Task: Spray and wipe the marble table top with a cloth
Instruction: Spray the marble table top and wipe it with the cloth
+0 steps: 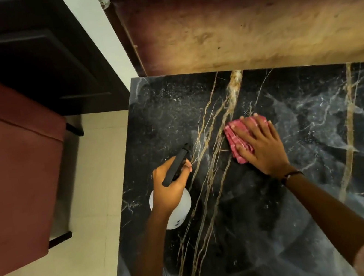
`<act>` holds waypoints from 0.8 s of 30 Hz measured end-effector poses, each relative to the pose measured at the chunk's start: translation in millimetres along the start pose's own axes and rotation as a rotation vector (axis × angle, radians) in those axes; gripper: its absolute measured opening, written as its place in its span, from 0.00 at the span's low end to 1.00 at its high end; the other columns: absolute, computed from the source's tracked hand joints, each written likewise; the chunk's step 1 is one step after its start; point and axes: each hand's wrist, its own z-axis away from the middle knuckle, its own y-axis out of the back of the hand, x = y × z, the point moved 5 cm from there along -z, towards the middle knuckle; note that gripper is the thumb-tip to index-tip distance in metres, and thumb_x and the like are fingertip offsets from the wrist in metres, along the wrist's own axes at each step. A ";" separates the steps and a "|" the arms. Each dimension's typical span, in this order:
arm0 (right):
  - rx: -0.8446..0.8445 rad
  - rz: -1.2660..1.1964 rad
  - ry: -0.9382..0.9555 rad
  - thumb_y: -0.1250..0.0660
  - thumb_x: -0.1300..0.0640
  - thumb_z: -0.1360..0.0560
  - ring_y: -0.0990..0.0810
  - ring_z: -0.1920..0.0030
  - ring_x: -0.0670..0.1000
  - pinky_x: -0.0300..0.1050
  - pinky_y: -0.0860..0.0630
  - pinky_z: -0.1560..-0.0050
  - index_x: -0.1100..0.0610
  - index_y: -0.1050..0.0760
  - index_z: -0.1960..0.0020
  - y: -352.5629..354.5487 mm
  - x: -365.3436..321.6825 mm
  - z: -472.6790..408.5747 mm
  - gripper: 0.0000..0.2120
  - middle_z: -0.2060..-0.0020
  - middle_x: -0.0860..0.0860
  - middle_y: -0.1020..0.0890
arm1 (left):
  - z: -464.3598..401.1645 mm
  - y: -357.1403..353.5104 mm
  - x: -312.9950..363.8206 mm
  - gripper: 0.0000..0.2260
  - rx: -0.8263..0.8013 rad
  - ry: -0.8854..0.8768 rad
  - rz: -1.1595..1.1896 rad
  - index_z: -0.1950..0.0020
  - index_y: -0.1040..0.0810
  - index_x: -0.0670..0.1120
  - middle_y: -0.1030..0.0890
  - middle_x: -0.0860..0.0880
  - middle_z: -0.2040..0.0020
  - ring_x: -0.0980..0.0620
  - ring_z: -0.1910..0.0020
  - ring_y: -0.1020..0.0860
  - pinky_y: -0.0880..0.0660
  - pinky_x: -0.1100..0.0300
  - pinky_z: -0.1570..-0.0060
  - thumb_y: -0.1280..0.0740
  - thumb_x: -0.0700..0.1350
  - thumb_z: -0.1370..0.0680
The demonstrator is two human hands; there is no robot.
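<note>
Only the head view is given here, looking pretty much straight down, so everything gets read off that. The marble table top (pixel 297 202) fills the lower right of the shot, black with gold and white veins, and a fine mist of droplets can be made out around 11 o'clock from the middle of the slab, so some spraying looks to be done already. The cloth (pixel 237 142), a folded pink checked one, is pressed flat on the stone near the centre, under the right hand (pixel 260 146), which is spread wide with the fingers fanned over it, palm down. The spray bottle (pixel 178 207), white body with a black trigger head, is gripped by the left hand (pixel 172 183) at roughly 9 o'clock from the cloth, close to the table's left edge, nozzle pointed toward 1 o'clock; whether the bottle's base is resting on the marble can't really be told. Greyish smeary patches are seen out at 3 o'clock on the slab, so that side probably hasn't been wiped properly yet, same for the near edge at 6 o'clock. As a guess, the job is somewhere early-to-middle: wetting started, wiping underway in the centre, most of the surface left. A reddish upholstered seat (pixel 9 173) is parked off at 9 o'clock on the floor.
</note>
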 end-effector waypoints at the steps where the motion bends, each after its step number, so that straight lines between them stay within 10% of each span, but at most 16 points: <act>1: 0.004 -0.022 -0.069 0.58 0.34 0.22 0.48 0.23 0.60 0.65 0.48 0.27 0.44 0.47 0.24 2.6 2.0 -15.4 0.30 0.24 0.54 0.39 | 1.8 -0.6 0.9 0.08 -0.002 -0.005 -0.006 0.58 0.21 0.46 0.21 0.46 0.65 0.63 0.75 0.26 0.32 0.74 0.70 0.35 0.34 0.24; 9: 0.020 -0.027 -0.006 0.53 0.36 0.23 0.43 0.25 0.63 0.70 0.47 0.29 0.47 0.42 0.24 -7.0 -91.8 -64.0 0.30 0.25 0.55 0.38 | 10.0 12.5 -5.6 0.03 0.090 0.111 0.032 0.52 0.20 0.47 0.23 0.30 0.55 0.56 0.74 0.29 0.31 0.65 0.75 0.33 0.43 0.24; 16: -0.023 0.026 0.283 0.51 0.36 0.21 0.49 0.23 0.58 0.64 0.50 0.26 0.43 0.45 0.24 -20.3 -79.0 35.2 0.28 0.24 0.51 0.43 | 14.0 15.8 1.1 0.14 0.076 0.228 -0.039 0.66 0.25 0.52 0.22 0.54 0.71 0.55 0.66 0.23 0.27 0.67 0.62 0.34 0.36 0.24; 19: -0.024 0.029 0.167 0.55 0.35 0.21 0.51 0.23 0.58 0.63 0.51 0.25 0.45 0.44 0.24 -10.2 -47.1 25.7 0.29 0.24 0.52 0.41 | 15.1 17.2 -3.0 0.09 0.054 0.278 -0.035 0.59 0.25 0.51 0.23 0.52 0.63 0.54 0.60 0.23 0.27 0.68 0.63 0.34 0.38 0.25; 24: -0.032 -0.034 -0.124 0.55 0.35 0.23 0.44 0.25 0.63 0.67 0.52 0.28 0.45 0.43 0.24 -2.1 -62.8 -41.6 0.30 0.25 0.54 0.38 | 19.3 16.0 5.0 0.17 0.009 0.171 -0.032 0.65 0.25 0.53 0.24 0.54 0.75 0.59 0.72 0.24 0.28 0.73 0.68 0.37 0.32 0.25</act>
